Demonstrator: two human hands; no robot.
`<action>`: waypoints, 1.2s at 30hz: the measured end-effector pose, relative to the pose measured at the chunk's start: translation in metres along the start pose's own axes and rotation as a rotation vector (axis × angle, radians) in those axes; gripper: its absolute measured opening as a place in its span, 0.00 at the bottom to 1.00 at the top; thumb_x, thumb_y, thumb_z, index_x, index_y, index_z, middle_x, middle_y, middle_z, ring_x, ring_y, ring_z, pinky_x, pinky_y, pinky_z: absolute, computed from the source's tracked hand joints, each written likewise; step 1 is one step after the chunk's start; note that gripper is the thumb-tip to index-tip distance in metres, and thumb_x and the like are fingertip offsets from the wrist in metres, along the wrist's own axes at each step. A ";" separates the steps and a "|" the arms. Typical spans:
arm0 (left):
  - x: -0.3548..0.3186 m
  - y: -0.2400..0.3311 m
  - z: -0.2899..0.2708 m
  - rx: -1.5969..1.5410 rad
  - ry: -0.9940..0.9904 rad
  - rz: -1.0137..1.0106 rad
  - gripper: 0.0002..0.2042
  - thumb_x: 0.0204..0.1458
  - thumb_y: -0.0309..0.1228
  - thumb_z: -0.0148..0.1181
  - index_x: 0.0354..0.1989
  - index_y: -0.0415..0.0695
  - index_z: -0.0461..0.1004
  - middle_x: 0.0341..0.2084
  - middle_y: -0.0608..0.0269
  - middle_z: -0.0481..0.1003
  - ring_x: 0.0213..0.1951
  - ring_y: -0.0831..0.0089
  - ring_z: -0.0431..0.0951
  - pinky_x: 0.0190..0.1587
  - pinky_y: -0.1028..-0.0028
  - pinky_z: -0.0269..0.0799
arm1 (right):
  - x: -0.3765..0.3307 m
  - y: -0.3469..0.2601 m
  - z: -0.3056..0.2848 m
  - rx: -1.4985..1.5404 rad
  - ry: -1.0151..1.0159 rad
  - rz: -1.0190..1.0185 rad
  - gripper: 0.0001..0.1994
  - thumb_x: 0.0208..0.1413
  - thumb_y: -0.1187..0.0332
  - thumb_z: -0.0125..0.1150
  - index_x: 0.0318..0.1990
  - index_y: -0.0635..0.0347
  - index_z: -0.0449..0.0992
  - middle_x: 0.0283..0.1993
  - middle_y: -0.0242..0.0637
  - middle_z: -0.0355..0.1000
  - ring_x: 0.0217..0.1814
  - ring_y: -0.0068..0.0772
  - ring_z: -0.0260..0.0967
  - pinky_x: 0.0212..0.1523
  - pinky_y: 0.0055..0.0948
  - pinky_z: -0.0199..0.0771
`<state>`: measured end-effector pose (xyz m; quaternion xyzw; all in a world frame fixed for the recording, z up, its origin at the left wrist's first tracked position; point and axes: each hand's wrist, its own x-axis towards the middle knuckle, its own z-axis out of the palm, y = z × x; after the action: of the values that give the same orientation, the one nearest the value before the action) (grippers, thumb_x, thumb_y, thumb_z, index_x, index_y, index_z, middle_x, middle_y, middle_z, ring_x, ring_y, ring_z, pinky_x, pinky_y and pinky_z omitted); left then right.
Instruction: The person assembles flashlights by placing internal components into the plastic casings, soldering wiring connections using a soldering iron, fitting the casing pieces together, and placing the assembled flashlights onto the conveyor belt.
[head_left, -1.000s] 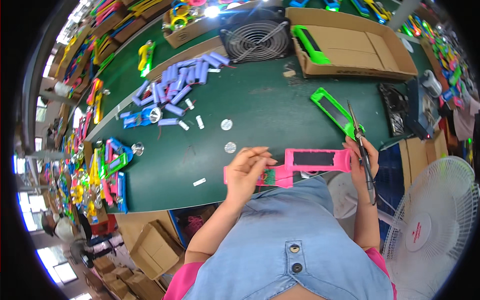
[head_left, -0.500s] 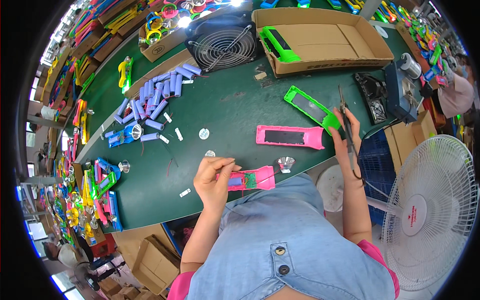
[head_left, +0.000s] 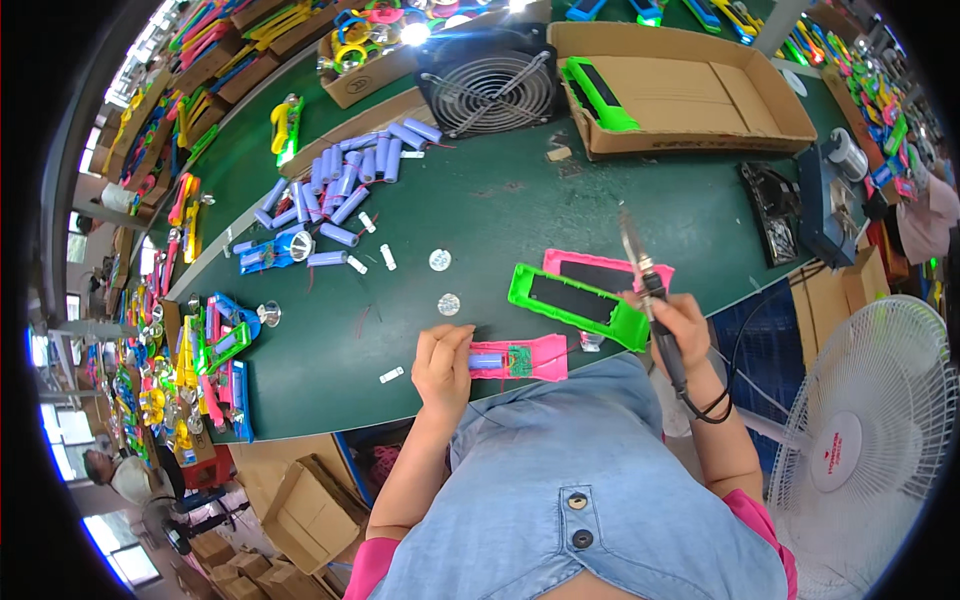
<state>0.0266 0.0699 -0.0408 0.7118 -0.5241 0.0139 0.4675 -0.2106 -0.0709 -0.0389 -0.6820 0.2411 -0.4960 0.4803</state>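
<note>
— Well, starting big: green table [head_left: 500,220], with a cardboard box [head_left: 700,90] at the far edge, a square grey fan [head_left: 492,92] beside it.
— And nearer?
— Green housing [head_left: 575,305] lying flat on the table, overlapping a pink one [head_left: 605,270], both just beside the right hand [head_left: 685,330].
— Grip on that side?
— Closed around the handle of a soldering iron [head_left: 648,290], tip raised above the housings, cord trailing past the wrist.
— Other side?
— Left hand [head_left: 442,365] at the near table edge, fingers curled onto the end of a pink housing half [head_left: 520,358], pinning it down; blue cell and small green board seated inside.
— Smaller bits?
— Loose purple cells [head_left: 350,175] piled far left, two silver discs [head_left: 444,282] mid-table.
</note>
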 end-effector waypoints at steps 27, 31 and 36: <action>0.058 0.009 -0.030 0.075 -0.446 0.091 0.04 0.37 0.20 0.60 0.24 0.41 0.75 0.22 0.62 0.71 0.28 0.65 0.71 0.32 0.71 0.65 | 0.012 -0.033 0.025 -0.408 -0.261 -0.262 0.14 0.44 0.75 0.64 0.41 0.60 0.73 0.25 0.34 0.72 0.25 0.29 0.70 0.47 0.40 0.71; 0.063 0.010 -0.021 0.167 -0.640 0.179 0.01 0.39 0.24 0.58 0.22 0.43 0.73 0.23 0.62 0.68 0.31 0.63 0.69 0.34 0.68 0.63 | -0.015 -0.030 0.047 0.163 0.032 0.396 0.10 0.49 0.78 0.58 0.40 0.71 0.71 0.34 0.40 0.73 0.27 0.27 0.71 0.32 0.26 0.76; 0.063 0.014 -0.014 0.298 -0.731 0.217 0.01 0.39 0.26 0.56 0.21 0.44 0.74 0.22 0.62 0.66 0.31 0.64 0.68 0.34 0.68 0.61 | -0.012 -0.020 0.055 0.351 0.106 0.639 0.07 0.50 0.77 0.58 0.37 0.70 0.72 0.31 0.41 0.72 0.25 0.24 0.72 0.24 0.20 0.74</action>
<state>0.0504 0.0332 0.0080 0.6704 -0.7199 -0.1151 0.1381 -0.1681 -0.0297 -0.0285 -0.4530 0.3776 -0.3894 0.7075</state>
